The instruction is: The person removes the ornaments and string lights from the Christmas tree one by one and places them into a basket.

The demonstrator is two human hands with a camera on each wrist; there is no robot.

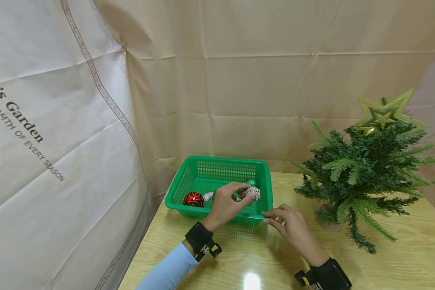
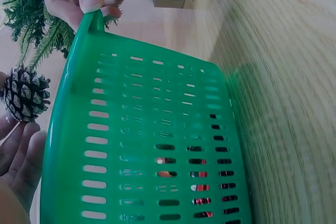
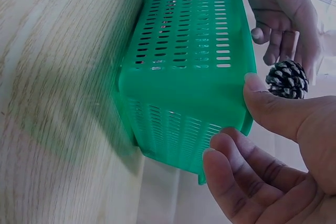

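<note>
Green basket (image 1: 188, 181) with red bauble (image 1: 193, 199), perhaps more; left hand (image 1: 226, 203) pinching pinecone (image 1: 254, 193), right hand (image 1: 291, 227) gripping rim.

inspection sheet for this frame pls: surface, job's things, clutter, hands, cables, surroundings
Surface: glossy light wood table, lamp glare near the front edge.
Job's things: green slotted basket at the table's back left; frosted pinecone held over its right end.
Clutter: red bauble, a white piece and a green ornament lie in the basket.
Hands: left hand pinches the pinecone; right hand grips the basket's near right corner.
Cables: nothing seen.
Surroundings: small artificial tree with gold star at right; beige creased cloth backdrop.
</note>
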